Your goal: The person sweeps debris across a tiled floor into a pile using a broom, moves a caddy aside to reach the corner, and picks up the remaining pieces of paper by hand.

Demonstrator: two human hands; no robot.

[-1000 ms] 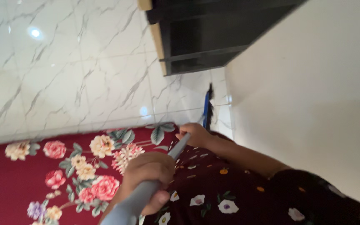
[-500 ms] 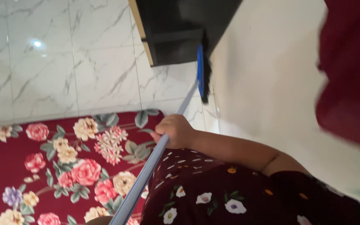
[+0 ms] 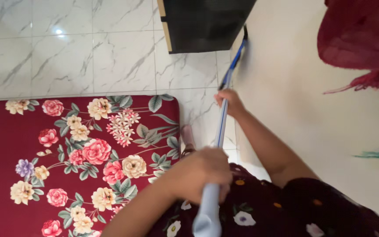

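long pale blue-grey broom handle (image 3: 219, 131) runs from 6 o'clock up toward 12 o'clock, its blue-and-black brush head (image 3: 241, 44) tucked at 1 o'clock into the narrow gap between the black cabinet with a light wood edge (image 3: 202, 24) and the cream wall (image 3: 286, 87). one handle, two hands: the right hand (image 3: 230, 102) closes its grip around the shaft higher up, which looks suited to steering the head into that gap, while the left hand (image 3: 202, 173) wraps the thick lower end near 6 o'clock, seemingly to push. both grips are tight on the handle. one red mattress with a floral print (image 3: 66, 158) lies at 9 o'clock on the white marble-patterned tile floor (image 3: 88, 57). one red cloth (image 3: 360, 35) hangs at 2 o'clock.
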